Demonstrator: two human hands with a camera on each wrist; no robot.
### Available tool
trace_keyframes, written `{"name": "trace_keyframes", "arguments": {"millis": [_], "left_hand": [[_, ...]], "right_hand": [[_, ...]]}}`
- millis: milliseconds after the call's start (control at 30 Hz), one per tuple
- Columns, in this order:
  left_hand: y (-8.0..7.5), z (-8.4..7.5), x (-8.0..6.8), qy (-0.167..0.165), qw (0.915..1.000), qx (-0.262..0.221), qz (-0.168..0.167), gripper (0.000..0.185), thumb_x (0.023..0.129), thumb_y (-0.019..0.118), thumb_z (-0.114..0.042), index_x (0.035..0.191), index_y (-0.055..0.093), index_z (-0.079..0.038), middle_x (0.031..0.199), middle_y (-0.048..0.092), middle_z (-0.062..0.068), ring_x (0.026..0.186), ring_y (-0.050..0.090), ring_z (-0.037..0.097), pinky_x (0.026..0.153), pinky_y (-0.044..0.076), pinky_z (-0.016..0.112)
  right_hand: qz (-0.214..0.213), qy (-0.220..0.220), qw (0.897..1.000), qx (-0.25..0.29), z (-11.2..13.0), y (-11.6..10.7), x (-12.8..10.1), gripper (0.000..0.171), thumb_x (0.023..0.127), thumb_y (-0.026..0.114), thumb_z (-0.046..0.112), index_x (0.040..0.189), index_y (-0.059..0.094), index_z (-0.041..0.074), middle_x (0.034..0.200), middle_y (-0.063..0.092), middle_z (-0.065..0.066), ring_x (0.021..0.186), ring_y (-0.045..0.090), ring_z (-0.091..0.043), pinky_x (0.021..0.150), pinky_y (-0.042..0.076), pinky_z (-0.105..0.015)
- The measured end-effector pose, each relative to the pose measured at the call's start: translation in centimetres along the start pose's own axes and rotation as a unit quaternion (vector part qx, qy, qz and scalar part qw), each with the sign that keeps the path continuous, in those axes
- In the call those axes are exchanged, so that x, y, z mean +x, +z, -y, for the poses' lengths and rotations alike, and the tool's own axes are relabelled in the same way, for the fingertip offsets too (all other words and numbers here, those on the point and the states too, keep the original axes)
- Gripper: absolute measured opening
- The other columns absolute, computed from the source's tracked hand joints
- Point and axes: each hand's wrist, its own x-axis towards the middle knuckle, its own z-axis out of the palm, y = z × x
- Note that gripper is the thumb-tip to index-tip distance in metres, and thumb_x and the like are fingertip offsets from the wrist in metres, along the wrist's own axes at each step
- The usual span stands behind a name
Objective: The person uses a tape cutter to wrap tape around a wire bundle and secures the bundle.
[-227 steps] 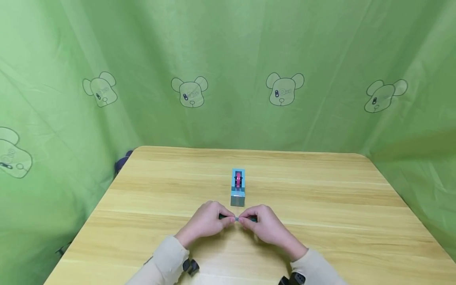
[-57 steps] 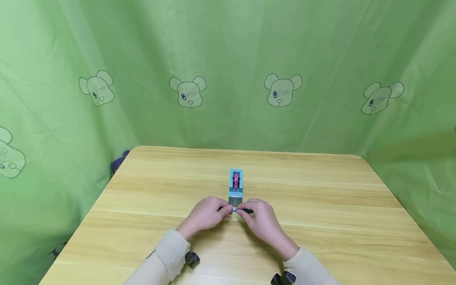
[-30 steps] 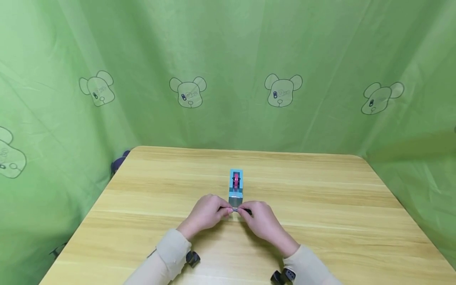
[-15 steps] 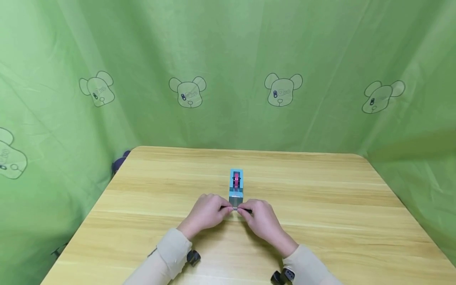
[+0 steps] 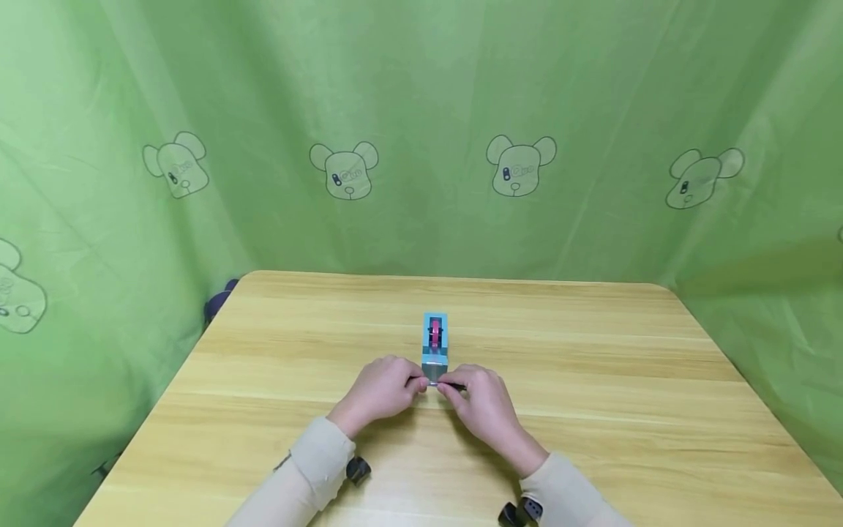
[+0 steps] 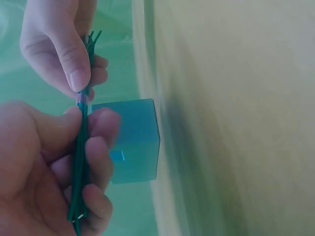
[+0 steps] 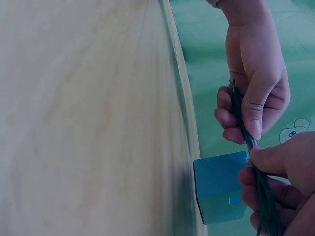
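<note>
My left hand (image 5: 388, 388) and right hand (image 5: 479, 401) each pinch one end of a thin bundle of dark green sticks (image 5: 437, 383), held level just above the wooden table (image 5: 593, 366). The bundle lies against the near end of a small blue tape dispenser (image 5: 435, 344) with a pink roll in it. In the left wrist view my left hand (image 6: 49, 167) grips the green bundle (image 6: 80, 162) and the right hand (image 6: 59, 49) pinches its far end beside the blue dispenser (image 6: 133, 140). A clear band (image 6: 82, 101) wraps the bundle's middle. The right wrist view shows the bundle (image 7: 243, 123) between the two hands.
A green curtain (image 5: 421, 110) printed with bear heads closes in the table on three sides. A dark object (image 5: 220, 296) sits behind the table's far left corner. Black wrist straps (image 5: 356, 471) show under my sleeves.
Since 7.6 s ago both hands have carried the bundle forward to the dispenser's near end. Over the last second they have hardly moved.
</note>
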Motion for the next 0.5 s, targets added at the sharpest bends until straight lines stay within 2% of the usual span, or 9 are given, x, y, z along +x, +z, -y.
{"name": "trace_keyframes", "arguments": {"millis": [233,500], "left_hand": [[-0.02,0.07,-0.08,0.009,0.9998,-0.005,-0.02,0.015,0.096,0.067,-0.023,0.087,0.077,-0.016,0.066,0.057,-0.013,0.053,0.046,0.004,0.052,0.042,0.023],[0.28,0.43,-0.07,0.012,0.9993,-0.008,-0.034,0.013,0.094,0.07,-0.023,0.095,0.08,-0.016,0.086,0.073,-0.009,0.067,0.059,0.0,0.067,0.051,0.025]], "right_hand": [[-0.011,0.001,1.0,0.009,-0.02,0.18,0.03,0.009,0.08,0.082,0.008,0.087,0.079,0.012,0.082,0.072,0.007,0.077,0.067,-0.01,0.072,0.056,-0.032],[0.044,0.045,0.998,0.009,0.39,-0.32,0.45,0.006,0.087,0.076,0.013,0.093,0.078,0.011,0.09,0.073,0.002,0.087,0.069,-0.017,0.08,0.055,-0.038]]}}
